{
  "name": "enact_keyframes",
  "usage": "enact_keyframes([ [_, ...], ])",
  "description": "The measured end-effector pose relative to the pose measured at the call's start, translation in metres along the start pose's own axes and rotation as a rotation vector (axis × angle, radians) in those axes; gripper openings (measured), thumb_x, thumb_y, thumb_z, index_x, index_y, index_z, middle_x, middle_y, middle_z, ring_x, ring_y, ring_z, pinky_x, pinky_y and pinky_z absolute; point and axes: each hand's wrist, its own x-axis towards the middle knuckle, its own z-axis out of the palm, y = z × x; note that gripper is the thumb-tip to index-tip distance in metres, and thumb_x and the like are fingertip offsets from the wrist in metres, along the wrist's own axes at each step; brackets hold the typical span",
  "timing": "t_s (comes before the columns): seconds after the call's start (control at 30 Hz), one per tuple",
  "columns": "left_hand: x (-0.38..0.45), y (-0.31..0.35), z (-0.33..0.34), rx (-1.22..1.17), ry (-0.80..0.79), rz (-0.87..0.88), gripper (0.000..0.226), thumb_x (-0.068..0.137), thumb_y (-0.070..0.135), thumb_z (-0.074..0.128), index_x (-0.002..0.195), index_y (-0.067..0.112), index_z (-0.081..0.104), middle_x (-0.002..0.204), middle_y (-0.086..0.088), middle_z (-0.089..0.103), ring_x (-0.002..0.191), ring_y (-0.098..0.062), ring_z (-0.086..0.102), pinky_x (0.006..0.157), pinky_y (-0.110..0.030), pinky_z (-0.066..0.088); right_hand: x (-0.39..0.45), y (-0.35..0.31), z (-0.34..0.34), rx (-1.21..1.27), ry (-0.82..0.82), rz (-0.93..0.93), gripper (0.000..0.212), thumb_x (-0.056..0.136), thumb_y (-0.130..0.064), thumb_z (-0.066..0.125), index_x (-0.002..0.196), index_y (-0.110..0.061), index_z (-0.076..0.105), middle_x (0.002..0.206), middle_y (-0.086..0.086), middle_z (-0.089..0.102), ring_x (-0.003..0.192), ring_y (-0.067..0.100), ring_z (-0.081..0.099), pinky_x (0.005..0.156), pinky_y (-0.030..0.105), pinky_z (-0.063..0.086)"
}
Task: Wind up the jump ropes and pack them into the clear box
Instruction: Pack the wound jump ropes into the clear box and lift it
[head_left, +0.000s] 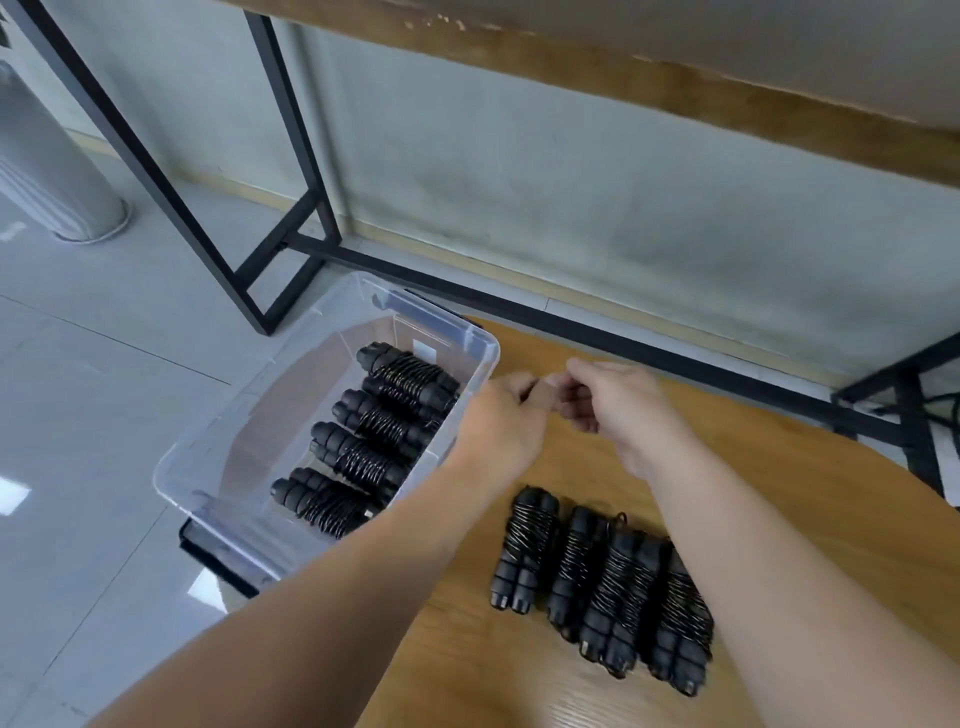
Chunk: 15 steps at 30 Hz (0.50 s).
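Observation:
A clear box (218, 457) stands on the left edge of the wooden table (789, 467), holding several wound black jump ropes (374, 441) laid side by side. Several more wound ropes (602, 582) lie in a row on the table near me. My left hand (498, 421) and my right hand (623, 410) meet fingertip to fingertip above the table, just right of the box's rim. Both have curled fingers, and I see no rope in either. The spot where the fingertips touch is blurred.
A black metal frame (291, 218) and its floor bar (623, 338) run behind the table, under a wooden shelf (675, 78). Grey tiled floor (93, 364) lies to the left, with a white cylinder (47, 171) at the far left.

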Motion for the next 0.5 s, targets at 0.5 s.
enact_keyframes([
  [0.5,-0.068,-0.129,0.088,-0.554,0.291,-0.888,0.044,0.101,0.033,0.048,0.134,0.005,0.049,0.122,-0.013,0.057,0.112,-0.031,0.054,0.091,-0.038,0.043,0.023,0.114,-0.019,-0.481,-0.239,0.08,0.03,0.095,-0.025,0.051,0.102,-0.002,0.07,0.088,0.005,0.069,0.078,0.019,0.061,0.088,0.041,0.055],
])
